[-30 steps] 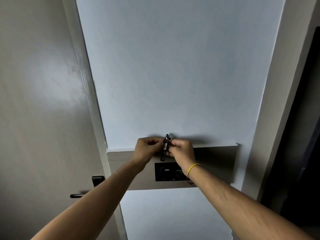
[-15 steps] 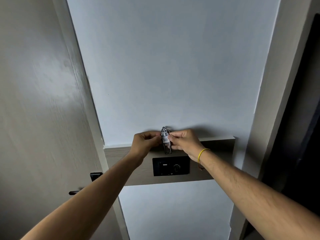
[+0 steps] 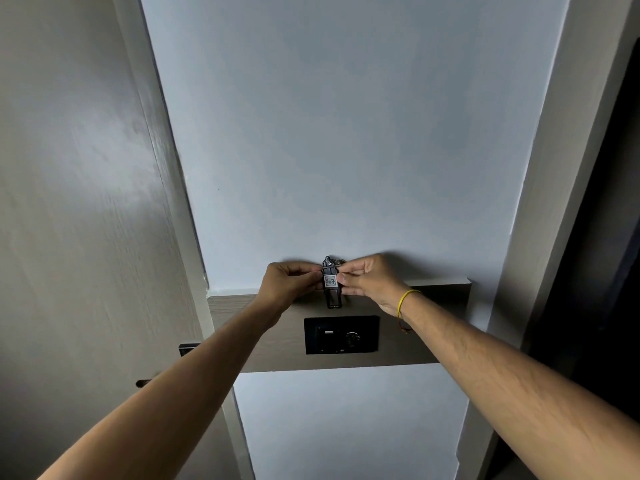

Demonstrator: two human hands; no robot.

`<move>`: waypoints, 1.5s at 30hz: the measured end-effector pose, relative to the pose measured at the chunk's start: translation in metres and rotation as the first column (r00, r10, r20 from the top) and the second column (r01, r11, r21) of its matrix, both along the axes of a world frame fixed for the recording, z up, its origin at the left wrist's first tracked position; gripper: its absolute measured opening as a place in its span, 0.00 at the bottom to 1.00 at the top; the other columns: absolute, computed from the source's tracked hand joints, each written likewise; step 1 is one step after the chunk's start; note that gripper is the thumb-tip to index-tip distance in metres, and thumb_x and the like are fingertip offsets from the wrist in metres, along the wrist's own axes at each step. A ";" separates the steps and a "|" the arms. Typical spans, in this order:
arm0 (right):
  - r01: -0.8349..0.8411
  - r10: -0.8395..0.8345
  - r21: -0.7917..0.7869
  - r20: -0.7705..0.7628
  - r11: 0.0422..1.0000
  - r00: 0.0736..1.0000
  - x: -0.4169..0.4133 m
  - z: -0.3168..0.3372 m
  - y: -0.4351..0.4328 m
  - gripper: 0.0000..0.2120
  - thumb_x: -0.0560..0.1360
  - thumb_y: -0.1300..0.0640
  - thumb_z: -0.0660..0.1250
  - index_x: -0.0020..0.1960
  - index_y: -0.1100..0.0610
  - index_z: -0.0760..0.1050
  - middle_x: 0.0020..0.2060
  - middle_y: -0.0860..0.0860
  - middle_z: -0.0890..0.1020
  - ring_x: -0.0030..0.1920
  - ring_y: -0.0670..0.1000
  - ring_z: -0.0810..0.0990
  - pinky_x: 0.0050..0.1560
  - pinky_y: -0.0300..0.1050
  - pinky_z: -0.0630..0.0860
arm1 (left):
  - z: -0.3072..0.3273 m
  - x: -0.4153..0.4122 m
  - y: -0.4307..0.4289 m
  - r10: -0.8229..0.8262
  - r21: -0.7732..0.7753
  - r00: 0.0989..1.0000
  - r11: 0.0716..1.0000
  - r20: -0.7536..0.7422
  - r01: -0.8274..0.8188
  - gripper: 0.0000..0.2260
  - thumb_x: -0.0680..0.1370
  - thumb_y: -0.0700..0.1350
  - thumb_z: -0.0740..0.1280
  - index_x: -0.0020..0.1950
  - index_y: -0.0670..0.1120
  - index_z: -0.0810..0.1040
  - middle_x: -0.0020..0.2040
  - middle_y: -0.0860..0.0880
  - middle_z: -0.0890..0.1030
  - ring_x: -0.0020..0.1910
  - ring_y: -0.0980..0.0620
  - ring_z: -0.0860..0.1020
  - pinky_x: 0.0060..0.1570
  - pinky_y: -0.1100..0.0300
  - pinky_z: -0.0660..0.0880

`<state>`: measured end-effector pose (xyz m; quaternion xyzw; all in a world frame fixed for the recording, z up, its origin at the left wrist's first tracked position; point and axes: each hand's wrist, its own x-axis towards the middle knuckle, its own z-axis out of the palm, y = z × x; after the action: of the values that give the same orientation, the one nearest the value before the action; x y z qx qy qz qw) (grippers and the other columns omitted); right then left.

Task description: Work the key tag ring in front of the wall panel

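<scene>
- The left hand (image 3: 291, 284) and the right hand (image 3: 369, 282) meet in front of a pale wall (image 3: 346, 133), just above a wood panel (image 3: 273, 341) that runs across it.
- Between them hangs a dark key tag (image 3: 331, 287), upright, with a white label that reads "407".
- The left hand pinches the tag from its 9 o'clock side, fingers curled, fingertips on the tag's edge.
- The right hand pinches it from 3 o'clock, thumb and fingers curled round the label part.
- At the tag's 12 o'clock a small key ring (image 3: 337, 262) pokes out above the right fingers; its detail is too small to read.
- The tag's lower end lies in front of the panel.
- At 6 o'clock from the tag, a black switch plate (image 3: 341, 336) sits in the panel, near but apart from it.
- A yellow band (image 3: 403, 301) circles the right wrist.
- At 8 o'clock from the hands stands a door (image 3: 86, 237), with its dark handle (image 3: 188, 349) partly hidden behind the left forearm.
</scene>
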<state>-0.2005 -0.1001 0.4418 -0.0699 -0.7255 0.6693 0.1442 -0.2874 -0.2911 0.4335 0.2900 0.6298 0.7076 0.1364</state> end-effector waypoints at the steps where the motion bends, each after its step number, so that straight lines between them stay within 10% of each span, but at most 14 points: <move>1: -0.004 0.004 -0.005 -0.001 1.000 1.000 -0.001 0.000 -0.001 0.16 0.76 0.71 0.72 0.63 0.71 0.79 0.51 0.61 0.85 0.41 0.45 0.86 0.41 0.38 0.86 | -0.001 -0.001 0.000 -0.005 0.008 1.000 1.000 -0.003 0.005 0.06 0.78 0.33 0.74 0.50 0.42 0.90 0.45 0.43 0.90 0.44 0.50 0.88 0.47 0.64 0.84; 18: 0.033 -0.034 -0.030 -0.040 0.999 0.999 -0.005 -0.009 -0.005 0.16 0.76 0.72 0.71 0.63 0.73 0.77 0.51 0.61 0.83 0.44 0.49 0.84 0.40 0.36 0.86 | -0.008 -0.009 -0.001 0.015 -0.009 0.998 1.000 -0.054 -0.016 0.06 0.78 0.34 0.74 0.54 0.36 0.88 0.52 0.36 0.89 0.47 0.48 0.86 0.54 0.60 0.84; 29: 0.297 -0.275 0.141 -0.157 0.944 0.949 0.004 -0.041 -0.029 0.14 0.74 0.70 0.74 0.43 0.50 0.84 0.40 0.51 0.87 0.46 0.57 0.89 0.53 0.53 0.87 | -0.030 0.012 -0.008 0.112 -0.025 0.986 0.993 -0.125 -0.116 0.04 0.78 0.34 0.74 0.50 0.36 0.88 0.41 0.46 0.89 0.40 0.55 0.85 0.43 0.64 0.81; 33: 0.327 -0.282 0.270 -0.190 0.906 0.940 0.011 -0.060 -0.033 0.09 0.72 0.67 0.76 0.47 0.54 0.87 0.36 0.41 0.86 0.39 0.39 0.87 0.51 0.43 0.86 | -0.044 0.017 -0.010 0.158 -0.072 0.980 0.983 -0.118 -0.167 0.05 0.78 0.33 0.74 0.52 0.34 0.87 0.49 0.33 0.88 0.44 0.48 0.83 0.50 0.54 0.80; 45: 0.391 -0.333 0.446 -0.206 0.805 0.920 0.019 -0.085 -0.034 0.08 0.72 0.66 0.75 0.50 0.57 0.88 0.37 0.44 0.85 0.37 0.32 0.82 0.44 0.23 0.76 | -0.067 0.029 -0.004 0.254 -0.225 0.939 0.925 -0.231 -0.305 0.04 0.75 0.39 0.77 0.47 0.47 0.90 0.39 0.52 0.88 0.36 0.60 0.82 0.44 0.61 0.79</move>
<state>-0.1818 -0.1344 0.3569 -0.1298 -0.8316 0.4317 0.3245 -0.2583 -0.2951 0.3667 0.2457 0.7615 0.5997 0.0069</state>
